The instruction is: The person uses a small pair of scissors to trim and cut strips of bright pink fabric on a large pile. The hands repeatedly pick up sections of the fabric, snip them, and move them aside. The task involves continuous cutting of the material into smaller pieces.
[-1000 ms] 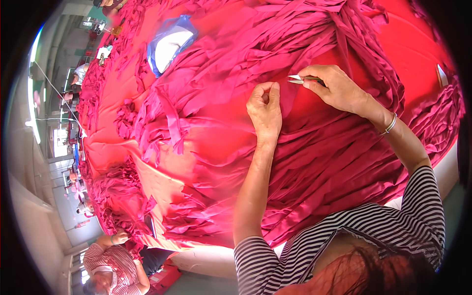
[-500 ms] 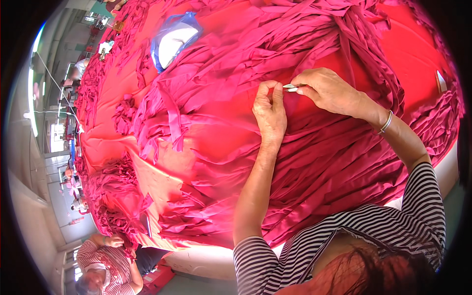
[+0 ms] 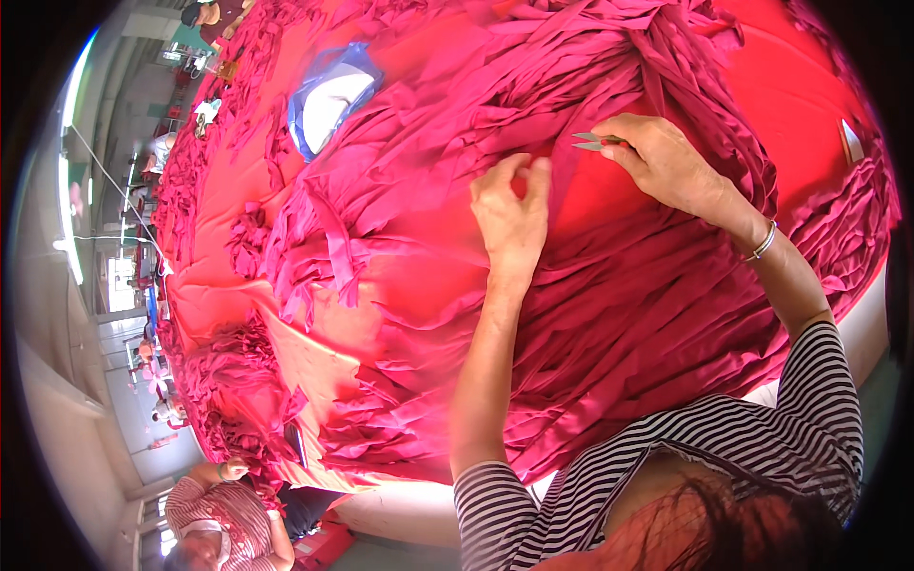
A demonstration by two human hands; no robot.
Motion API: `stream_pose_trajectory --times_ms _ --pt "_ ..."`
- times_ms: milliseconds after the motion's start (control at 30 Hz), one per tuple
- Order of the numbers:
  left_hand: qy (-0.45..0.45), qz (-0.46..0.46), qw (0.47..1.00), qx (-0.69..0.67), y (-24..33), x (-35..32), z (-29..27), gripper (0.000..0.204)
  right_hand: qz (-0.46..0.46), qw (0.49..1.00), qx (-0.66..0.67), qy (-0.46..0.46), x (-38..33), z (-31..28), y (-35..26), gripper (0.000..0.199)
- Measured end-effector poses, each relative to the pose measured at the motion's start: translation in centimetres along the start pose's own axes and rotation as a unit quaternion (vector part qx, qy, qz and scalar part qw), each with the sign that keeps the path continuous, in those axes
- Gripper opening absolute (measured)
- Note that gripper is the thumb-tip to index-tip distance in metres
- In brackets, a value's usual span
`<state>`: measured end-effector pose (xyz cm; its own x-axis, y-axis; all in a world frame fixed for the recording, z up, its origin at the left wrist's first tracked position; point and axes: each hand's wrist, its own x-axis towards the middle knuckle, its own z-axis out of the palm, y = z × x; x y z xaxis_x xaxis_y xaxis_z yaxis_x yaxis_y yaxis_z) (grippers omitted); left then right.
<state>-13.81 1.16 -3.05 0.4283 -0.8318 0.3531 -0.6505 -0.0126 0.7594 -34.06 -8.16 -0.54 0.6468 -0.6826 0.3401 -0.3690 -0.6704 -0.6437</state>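
My right hand [image 3: 671, 164] is closed round a small pair of thread snips [image 3: 592, 142], whose two blades stand apart and point left. To its left, my left hand [image 3: 510, 214] is raised over the cloth with curled fingers, thumb and forefinger tips close together. Anything pinched between those tips is too small to make out. A gap separates the snips from my left fingers. Beneath both hands lie long, tangled strips of dark pink cloth [image 3: 609, 305], heaped over a smooth bright red cloth [image 3: 605, 195].
A blue plastic bag [image 3: 301, 114] holding something white rests on the cloth at the far left. A white piece [image 3: 851, 141] lies at the right edge. One person [image 3: 224, 514] handles cloth at the lower left; another [image 3: 227, 15] is at the far left.
My right hand has drawn the snips away from my left fingers, to the right and slightly up, and the blades are spread wider. My left hand has shifted slightly left.
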Motion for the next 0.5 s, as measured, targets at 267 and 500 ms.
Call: stream_pose_trajectory --times_ms 267,500 --pt "-0.055 -0.076 0.995 0.034 -0.1 0.2 2.1 0.022 0.015 0.999 0.048 0.016 -0.1 2.9 -0.3 0.017" --pt "-0.007 -0.04 0.999 0.017 -0.7 -0.8 2.9 0.013 -0.008 0.999 0.043 0.015 -0.1 3.5 -0.1 0.016"
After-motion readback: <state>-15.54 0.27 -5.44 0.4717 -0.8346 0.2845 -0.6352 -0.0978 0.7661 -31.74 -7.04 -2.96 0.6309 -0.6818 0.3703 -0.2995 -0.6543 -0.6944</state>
